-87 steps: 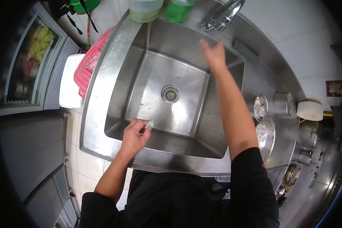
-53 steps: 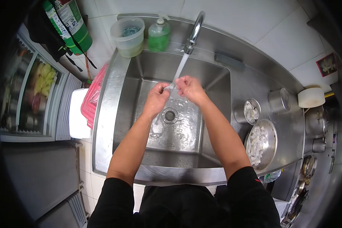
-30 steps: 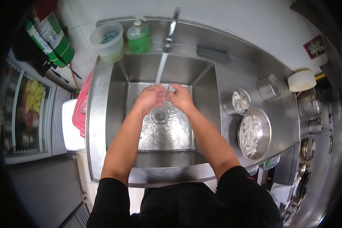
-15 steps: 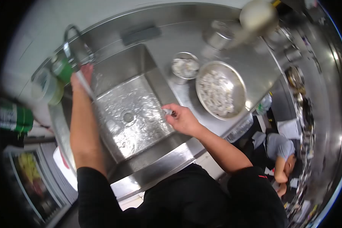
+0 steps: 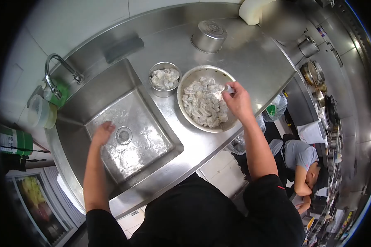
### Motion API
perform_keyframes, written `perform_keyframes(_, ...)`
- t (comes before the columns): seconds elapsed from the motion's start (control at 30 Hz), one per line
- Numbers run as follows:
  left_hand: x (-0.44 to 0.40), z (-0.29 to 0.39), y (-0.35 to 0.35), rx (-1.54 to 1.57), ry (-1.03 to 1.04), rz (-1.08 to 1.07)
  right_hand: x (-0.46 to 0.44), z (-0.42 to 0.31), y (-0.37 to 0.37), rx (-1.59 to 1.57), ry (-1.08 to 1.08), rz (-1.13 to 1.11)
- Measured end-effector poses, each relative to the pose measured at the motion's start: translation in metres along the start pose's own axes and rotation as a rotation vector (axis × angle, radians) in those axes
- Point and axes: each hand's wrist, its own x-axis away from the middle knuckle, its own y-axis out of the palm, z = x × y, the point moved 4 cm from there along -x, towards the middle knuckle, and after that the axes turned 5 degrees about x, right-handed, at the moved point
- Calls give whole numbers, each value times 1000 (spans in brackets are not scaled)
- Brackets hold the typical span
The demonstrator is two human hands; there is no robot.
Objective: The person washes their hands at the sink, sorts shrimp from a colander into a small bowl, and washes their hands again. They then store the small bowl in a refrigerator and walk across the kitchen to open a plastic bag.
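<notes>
My right hand (image 5: pixel 240 102) is over the right side of a wide metal bowl (image 5: pixel 184 113), with thumb and fingers pinched on a small pale shrimp (image 5: pixel 228 89). A heap of peeled grey-white shrimp (image 5: pixel 204 103) fills much of the bowl. Left of it stands a smaller metal container (image 5: pixel 163 93) with more pale shrimp (image 5: pixel 165 78) inside. My left hand (image 5: pixel 103 133) hangs in the sink (image 5: pixel 130 105), left of the drain (image 5: pixel 123 135). Its fingers reach forward, slightly blurred, with nothing visible in them.
A curved faucet (image 5: pixel 53 61) rises at the sink's back left, beside plastic tubs (image 5: pixel 41 111). An upturned metal pot (image 5: pixel 210 37) stands at the back of the counter (image 5: pixel 259 61). A person in a grey shirt (image 5: pixel 299 154) is at lower right.
The water stream from the faucet has stopped. My left hand has come down from the faucet into the sink. My right hand has moved from the sink's right side to above the bowl.
</notes>
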Motion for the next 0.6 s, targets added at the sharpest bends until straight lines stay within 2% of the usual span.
perform_keyframes(0.17,27,90,74,262,12,-15,-22,37,3,102,75,-187)
perform_keyframes(0.23,28,133,89,298,29,92,-29,47,13,147,39,-291)
perform_keyframes(0.33,22,191,110,387,-2,200,-48,65,40,199,-238,-276)
perform_keyframes(0.37,18,205,117,424,-21,228,-54,66,47,227,-224,-273)
perform_keyframes(0.47,-9,218,154,267,-7,383,-67,60,70,331,-172,-291)
perform_keyframes(0.53,-15,228,173,273,-53,468,-72,62,77,422,-123,-332)
perform_keyframes(0.6,-11,233,181,268,-85,512,-75,67,72,208,-93,-494)
